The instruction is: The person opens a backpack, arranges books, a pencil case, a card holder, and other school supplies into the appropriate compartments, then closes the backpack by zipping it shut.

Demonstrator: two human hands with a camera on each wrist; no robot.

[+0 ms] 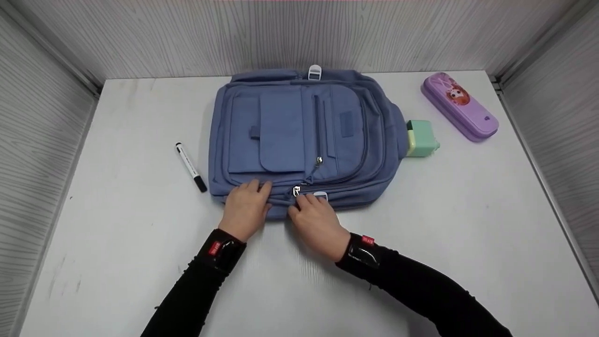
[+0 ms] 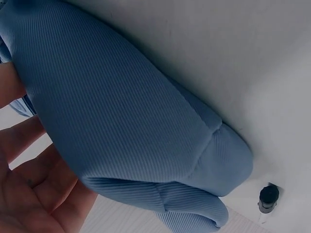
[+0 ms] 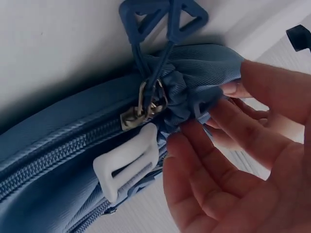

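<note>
A blue backpack (image 1: 281, 131) lies flat, front side up, its top toward the right. My left hand (image 1: 245, 210) holds its near side edge, fingers over the fabric and thumb lower down; in the left wrist view its fingers (image 2: 43, 179) are partly behind the cloth. Just to the right, my right hand (image 1: 320, 224) pinches a blue zipper pull (image 3: 208, 99) between thumb and fingers. A silver zipper slider (image 1: 296, 190) shows right above these fingertips. Two more pulls with triangular ends (image 3: 189, 22) hang beside a white strap buckle (image 3: 127, 162).
A white marker with black ends (image 1: 189, 164) lies left of the backpack. A mint-green box-like object (image 1: 422, 138) touches the bag's top end. Farther right is a purple pencil case (image 1: 461, 105). Grey wood-grain panels (image 1: 299, 37) border the white table (image 1: 117, 224).
</note>
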